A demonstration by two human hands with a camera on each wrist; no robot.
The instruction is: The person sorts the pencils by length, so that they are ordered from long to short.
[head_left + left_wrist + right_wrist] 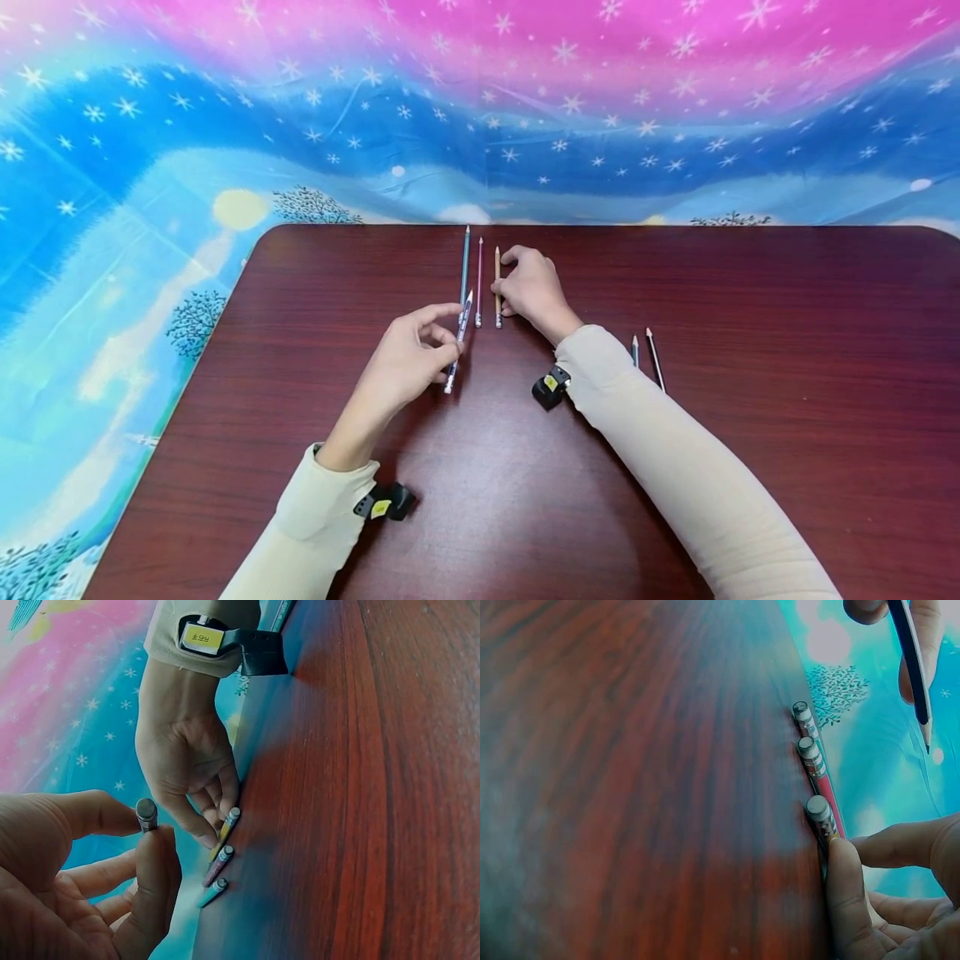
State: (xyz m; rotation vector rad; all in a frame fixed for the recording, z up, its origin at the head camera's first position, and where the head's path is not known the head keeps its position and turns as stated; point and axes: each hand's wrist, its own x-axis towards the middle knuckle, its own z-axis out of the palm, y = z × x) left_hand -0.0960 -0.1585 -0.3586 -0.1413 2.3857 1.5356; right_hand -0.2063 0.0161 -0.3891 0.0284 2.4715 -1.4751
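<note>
My left hand (408,354) pinches a dark blue pencil (452,375) between thumb and fingertips, its sharpened tip pointing away from me. That pencil is held above the table; in the left wrist view its end (146,814) faces the camera. At the far side of the table, my right hand (534,287) pinches a yellow pencil (498,265) that lies on the surface. Left of it lie a pink pencil (480,271) and a teal pencil (466,258), roughly parallel. In the right wrist view, thumb and finger meet around the yellow pencil (821,810) near its eraser.
To the right, partly behind the right sleeve (660,433), lie a black pencil (655,358) and a greenish pencil (635,348). The dark red wooden table (810,375) ends at a snowflake-patterned cloth (570,108) along the back and left.
</note>
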